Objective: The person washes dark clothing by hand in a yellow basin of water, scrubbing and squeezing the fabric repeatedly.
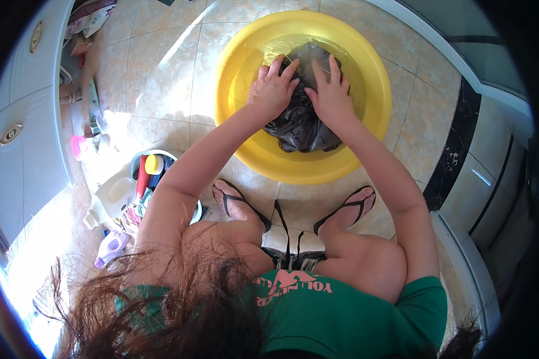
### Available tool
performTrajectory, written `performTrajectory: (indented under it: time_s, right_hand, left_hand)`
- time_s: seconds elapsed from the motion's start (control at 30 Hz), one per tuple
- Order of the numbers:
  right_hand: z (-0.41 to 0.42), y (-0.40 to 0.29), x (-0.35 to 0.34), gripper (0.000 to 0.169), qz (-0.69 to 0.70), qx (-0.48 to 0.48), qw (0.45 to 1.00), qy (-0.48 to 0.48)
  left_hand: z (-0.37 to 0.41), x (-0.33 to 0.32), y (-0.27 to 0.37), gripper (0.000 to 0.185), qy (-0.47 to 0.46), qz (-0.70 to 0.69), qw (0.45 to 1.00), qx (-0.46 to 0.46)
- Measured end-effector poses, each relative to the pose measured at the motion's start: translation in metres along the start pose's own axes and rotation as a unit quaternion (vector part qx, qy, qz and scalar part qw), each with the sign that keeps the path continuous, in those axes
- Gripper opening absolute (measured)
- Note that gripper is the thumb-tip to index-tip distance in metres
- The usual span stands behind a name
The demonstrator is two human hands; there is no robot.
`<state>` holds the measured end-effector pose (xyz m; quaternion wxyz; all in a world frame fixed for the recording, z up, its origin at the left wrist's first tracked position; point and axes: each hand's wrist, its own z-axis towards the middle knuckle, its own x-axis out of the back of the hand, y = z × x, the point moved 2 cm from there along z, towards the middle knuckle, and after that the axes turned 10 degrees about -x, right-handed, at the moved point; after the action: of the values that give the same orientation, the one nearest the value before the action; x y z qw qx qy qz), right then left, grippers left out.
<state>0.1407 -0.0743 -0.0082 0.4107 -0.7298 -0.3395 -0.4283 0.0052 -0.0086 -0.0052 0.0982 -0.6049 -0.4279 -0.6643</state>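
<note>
A dark, wet piece of fabric lies bunched in shallow water inside a round yellow plastic basin. Its upper part bulges and the surface shines in folds. Over the upper left of the cloth rests my left hand, fingers spread and slightly bent. On the upper right side is my right hand, also with its fingers apart, touching the fabric. A thin light cord or strand shows near the fingers of both hands. No firm pinch on the cloth is visible in either hand.
Left of my feet stands a light-blue tub of bottles, beside a white jug and a lilac bottle. White cabinets line the left. A door frame borders the right. My sandalled feet flank the basin's near side.
</note>
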Motion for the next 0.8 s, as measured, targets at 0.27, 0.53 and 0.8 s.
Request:
performTrajectory:
  time_s: [0.27,0.53,0.8]
  right_hand:
    - [0.023,0.007,-0.024,0.045,-0.017,0.058,0.998,0.016]
    - [0.044,0.025,-0.026,0.050,0.256,0.033,0.962,0.086]
    - [0.035,0.010,-0.020,0.035,0.251,0.030,0.965,0.076]
  left_hand:
    - [0.007,-0.010,-0.007,0.039,-0.042,0.015,0.997,0.066]
    - [0.011,-0.020,-0.019,0.048,-0.010,-0.139,0.976,0.165]
    - [0.011,-0.033,-0.024,0.061,-0.004,-0.497,0.822,0.278]
